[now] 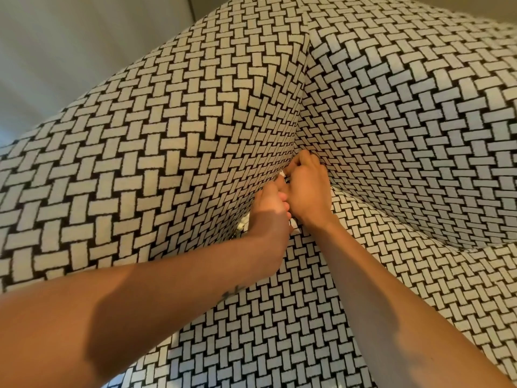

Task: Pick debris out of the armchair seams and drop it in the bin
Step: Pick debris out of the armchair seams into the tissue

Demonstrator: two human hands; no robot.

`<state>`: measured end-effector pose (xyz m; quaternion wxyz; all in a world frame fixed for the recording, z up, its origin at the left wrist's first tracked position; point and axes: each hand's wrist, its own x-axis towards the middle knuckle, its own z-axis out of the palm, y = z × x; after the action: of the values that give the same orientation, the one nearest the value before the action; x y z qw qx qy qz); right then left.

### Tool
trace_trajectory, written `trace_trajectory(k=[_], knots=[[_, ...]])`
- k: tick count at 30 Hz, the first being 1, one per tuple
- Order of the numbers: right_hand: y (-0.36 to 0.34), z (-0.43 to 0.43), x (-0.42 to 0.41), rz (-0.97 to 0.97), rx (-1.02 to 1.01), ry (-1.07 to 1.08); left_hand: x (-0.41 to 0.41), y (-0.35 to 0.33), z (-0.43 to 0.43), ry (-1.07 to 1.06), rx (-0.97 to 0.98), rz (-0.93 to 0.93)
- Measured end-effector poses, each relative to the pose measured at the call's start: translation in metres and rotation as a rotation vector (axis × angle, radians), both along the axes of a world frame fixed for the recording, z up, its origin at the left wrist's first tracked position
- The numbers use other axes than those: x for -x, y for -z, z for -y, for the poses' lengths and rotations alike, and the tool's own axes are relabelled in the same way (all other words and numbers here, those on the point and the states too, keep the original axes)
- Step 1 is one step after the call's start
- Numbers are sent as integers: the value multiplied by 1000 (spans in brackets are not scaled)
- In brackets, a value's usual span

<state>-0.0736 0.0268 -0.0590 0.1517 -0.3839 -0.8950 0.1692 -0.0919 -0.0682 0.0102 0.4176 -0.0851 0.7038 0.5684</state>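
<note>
**Both hands tucked into the armchair corner**

Your left hand [270, 211] and right hand [306, 189] are touching, side by side, in the far corner of the armchair [167, 141]. This is where the left arm, the back and the seat [307, 303] meet.

The fingers of both hands are curled and pushed into the seam [301, 102]. The tips are hidden, so I cannot tell if either hand has hold of anything.

A small white scrap [282, 175] peeks out between your hands. Another pale bit [242, 223] sits low in the crack, just left of your left hand.

They look tiny and light, and they may slide deeper if you poke them. Pinch the part that sticks out and pull slowly. The cloth looks soft and will likely close up again, so hold the crack open with your other hand.

The bin is not in view.
</note>
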Motion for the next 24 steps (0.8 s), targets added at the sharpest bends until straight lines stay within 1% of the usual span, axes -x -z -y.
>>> trace_trajectory(k=[2,5,7,9,13,16,19,24], knots=[[-6,4,-2,-16,-5,-7,0,1,0,13,6,-11],[-13,8,-5,-107,78,32,-1,3,1,46,7,-29],[-12,9,-5,-128,57,45,0,3,0,52,-5,-27],[-4,5,-3,-61,-5,30,1,6,0,62,-4,-34],[8,-1,0,171,-107,-26,-2,4,1,98,-21,-57],[8,-2,3,221,-123,-40,-3,1,3,122,-13,-83],[7,-2,5,192,-96,-17,-4,-4,3,148,-7,-105],[8,-1,1,82,-58,-38,-4,-6,3,105,-8,-83]])
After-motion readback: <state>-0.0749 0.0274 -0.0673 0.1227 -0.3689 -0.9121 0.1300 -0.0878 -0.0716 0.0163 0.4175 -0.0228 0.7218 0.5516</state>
